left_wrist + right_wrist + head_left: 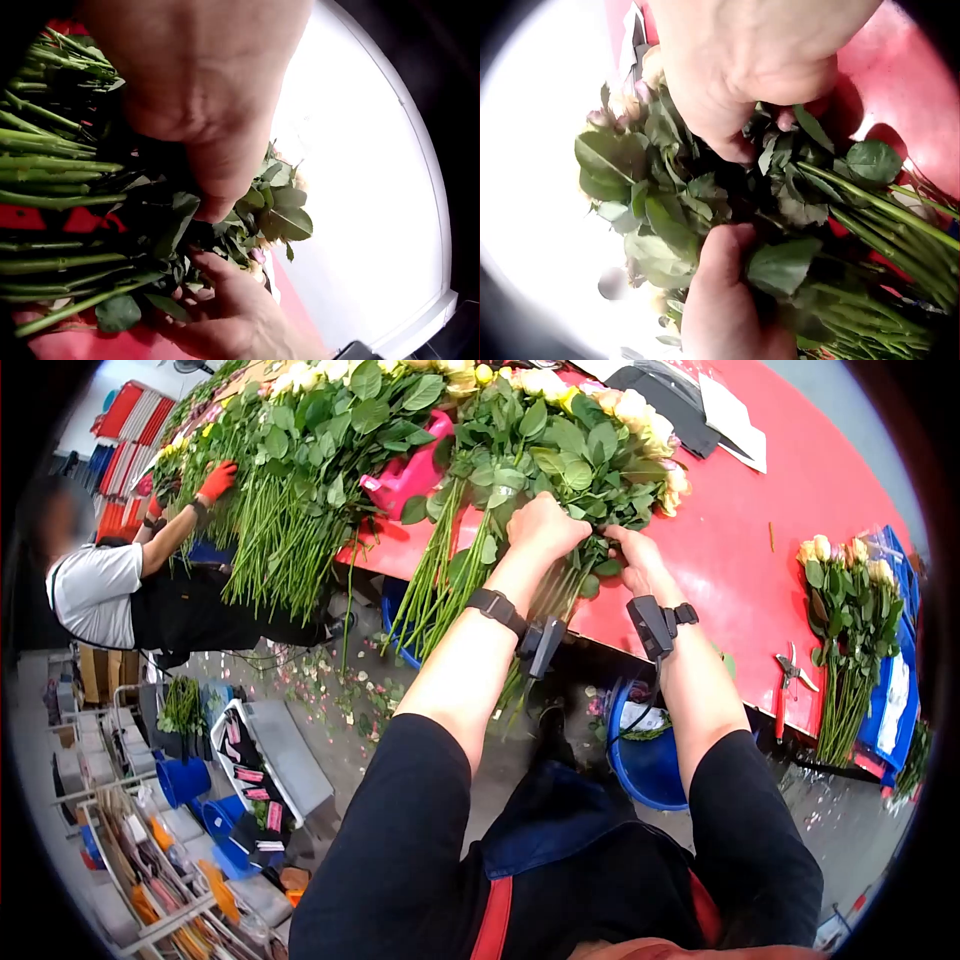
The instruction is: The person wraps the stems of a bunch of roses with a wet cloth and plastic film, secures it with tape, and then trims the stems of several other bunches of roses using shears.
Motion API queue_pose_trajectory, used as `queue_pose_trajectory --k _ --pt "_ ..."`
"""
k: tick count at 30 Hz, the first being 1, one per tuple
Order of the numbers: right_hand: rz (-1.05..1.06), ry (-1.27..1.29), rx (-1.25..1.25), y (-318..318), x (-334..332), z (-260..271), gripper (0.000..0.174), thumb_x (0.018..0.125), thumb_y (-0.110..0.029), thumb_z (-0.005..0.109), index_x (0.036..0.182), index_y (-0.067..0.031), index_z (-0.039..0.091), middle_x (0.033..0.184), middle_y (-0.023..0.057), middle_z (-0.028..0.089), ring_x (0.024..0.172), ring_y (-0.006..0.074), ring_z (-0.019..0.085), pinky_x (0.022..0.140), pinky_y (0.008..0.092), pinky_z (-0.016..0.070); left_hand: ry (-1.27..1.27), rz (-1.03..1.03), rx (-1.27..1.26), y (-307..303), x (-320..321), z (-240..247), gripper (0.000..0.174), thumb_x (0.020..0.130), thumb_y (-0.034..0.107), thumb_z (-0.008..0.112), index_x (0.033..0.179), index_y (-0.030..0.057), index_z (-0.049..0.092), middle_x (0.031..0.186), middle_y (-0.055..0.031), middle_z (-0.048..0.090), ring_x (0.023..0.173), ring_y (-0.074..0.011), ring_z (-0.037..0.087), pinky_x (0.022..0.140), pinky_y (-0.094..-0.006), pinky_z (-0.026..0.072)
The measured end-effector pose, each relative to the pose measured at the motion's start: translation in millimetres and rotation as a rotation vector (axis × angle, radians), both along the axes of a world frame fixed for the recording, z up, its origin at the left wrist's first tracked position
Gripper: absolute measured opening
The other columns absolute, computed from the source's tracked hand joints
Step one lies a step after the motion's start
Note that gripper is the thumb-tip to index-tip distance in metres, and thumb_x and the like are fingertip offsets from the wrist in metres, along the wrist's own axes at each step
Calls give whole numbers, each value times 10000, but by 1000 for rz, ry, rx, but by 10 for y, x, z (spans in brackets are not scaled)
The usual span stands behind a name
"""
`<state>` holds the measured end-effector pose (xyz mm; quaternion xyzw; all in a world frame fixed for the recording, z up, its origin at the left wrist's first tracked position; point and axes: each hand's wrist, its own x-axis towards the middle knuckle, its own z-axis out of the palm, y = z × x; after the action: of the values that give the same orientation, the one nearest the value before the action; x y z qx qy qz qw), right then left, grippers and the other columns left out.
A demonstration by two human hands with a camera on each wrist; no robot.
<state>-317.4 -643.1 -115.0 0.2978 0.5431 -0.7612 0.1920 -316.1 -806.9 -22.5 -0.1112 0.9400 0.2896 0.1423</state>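
Observation:
A bunch of pale peach and cream roses (640, 428) with broad green leaves lies on the red table, its stems reaching over the near edge. My left hand (545, 528) grips the bunch just below the leafy part, thumb lying along the top. From the other side my right hand (643, 563) holds the same bunch, its fingers curled in under the leaves (784, 266). Both thumbs come close together above the stems, as the left wrist view also shows. Bare green stems (60, 169) run out past the left hand; the fingertips are partly hidden by foliage.
More long-stemmed roses (300, 510) lie along the table to the left, near a pink plastic object (408, 478). Red-handled pruning shears (787, 690) and another rose bunch (850, 630) are at right. A blue bucket (640, 780) stands below. Another person (100, 595) works at far left.

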Motion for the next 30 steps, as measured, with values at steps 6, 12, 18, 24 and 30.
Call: queue_pose_trajectory --k 6,12,18,24,30 --pt "-48 158 -251 248 251 82 126 789 -64 679 899 -17 640 838 68 653 747 162 603 701 304 473 46 118 588 -122 -141 -350 404 698 144 721 1004 -81 584 918 -118 654 790 -183 617 692 -306 503" --pt "-103 316 -151 407 761 188 193 802 -59 674 974 26 652 903 65 682 801 150 618 769 291 469 -125 33 760 151 198 -52 481 716 87 749 1109 -95 540 1007 -168 653 869 -212 638 782 -333 516" --pt "-196 372 -93 704 1216 152 210 814 -55 647 1013 13 642 930 44 672 819 136 612 786 286 467 -160 58 815 523 453 -122 303 737 -7 681 1037 -29 640 951 -111 685 814 -193 646 754 -313 507" --pt "-243 526 -48 1236 1953 655 267 811 0 628 1075 29 601 1005 45 649 879 128 600 806 279 466 69 61 848 916 1281 364 347 765 -24 683 1101 -20 596 1020 -101 670 872 -169 645 826 -318 513" --pt "-150 604 -86 2010 2541 1099 403 810 34 616 1201 -8 528 1149 52 598 1032 147 556 916 288 431 286 -7 736 1443 2344 646 466 751 41 741 1184 5 573 1094 -81 645 993 -184 607 940 -336 459"
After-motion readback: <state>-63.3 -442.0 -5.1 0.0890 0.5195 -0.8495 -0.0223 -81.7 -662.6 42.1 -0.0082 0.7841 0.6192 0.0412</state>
